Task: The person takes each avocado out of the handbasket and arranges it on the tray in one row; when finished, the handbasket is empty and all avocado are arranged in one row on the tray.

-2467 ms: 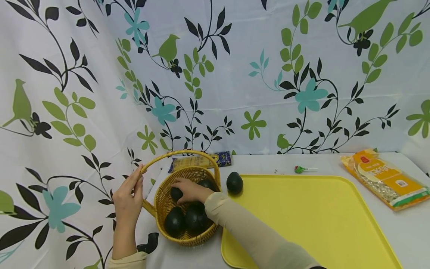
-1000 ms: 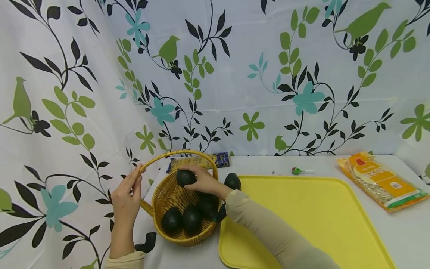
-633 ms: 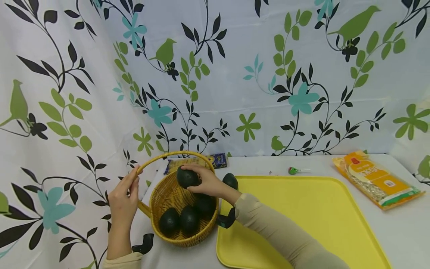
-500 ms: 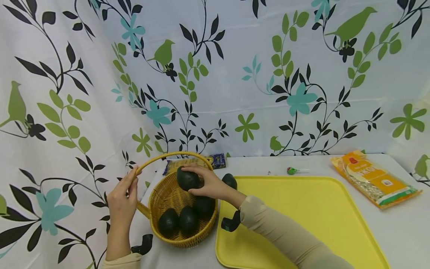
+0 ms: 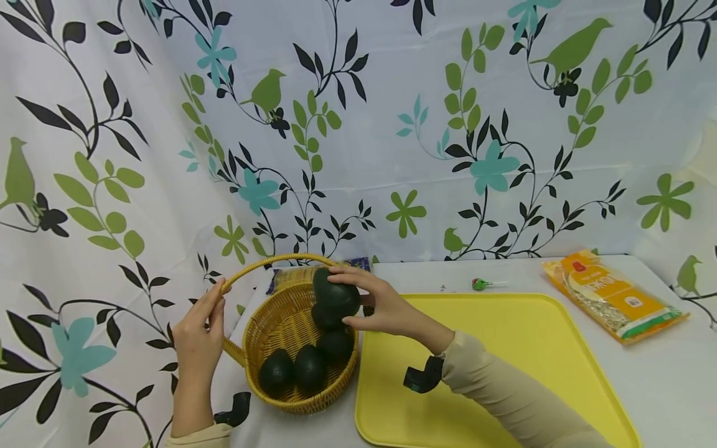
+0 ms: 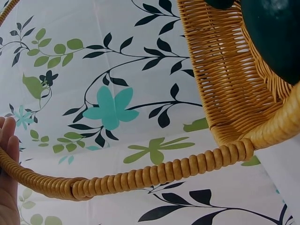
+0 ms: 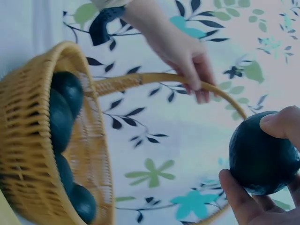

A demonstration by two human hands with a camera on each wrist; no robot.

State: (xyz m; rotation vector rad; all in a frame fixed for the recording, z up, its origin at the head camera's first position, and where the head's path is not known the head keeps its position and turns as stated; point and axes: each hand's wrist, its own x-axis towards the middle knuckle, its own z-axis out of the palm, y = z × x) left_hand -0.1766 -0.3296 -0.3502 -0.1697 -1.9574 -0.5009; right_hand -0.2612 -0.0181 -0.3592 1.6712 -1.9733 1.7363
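A woven yellow basket (image 5: 263,398) holds several dark green avocados (image 5: 310,368). My left hand (image 5: 197,333) holds its arched handle (image 5: 263,262) on the left side; the right wrist view also shows the left hand (image 7: 185,58) gripping the handle (image 7: 154,77). My right hand (image 5: 392,308) pinches a dark green avocado (image 5: 338,297) above the basket's right back side. In the right wrist view the held avocado (image 7: 262,154) sits between thumb and fingers, clear of those in the basket. The left wrist view shows the handle (image 6: 140,178) and part of the left hand (image 6: 8,183).
A yellow tray (image 5: 493,367) lies right of the basket. Behind the basket is a yellow and blue packet (image 5: 291,278). A lollipop (image 5: 480,284) lies behind the tray, and an orange bag (image 5: 616,295) lies to the right. A patterned cloth (image 5: 358,155) hangs behind the table.
My right hand has lifted an avocado out of the basket and moved it rightward. My left hand keeps its hold on the handle. The head view has shifted slightly.
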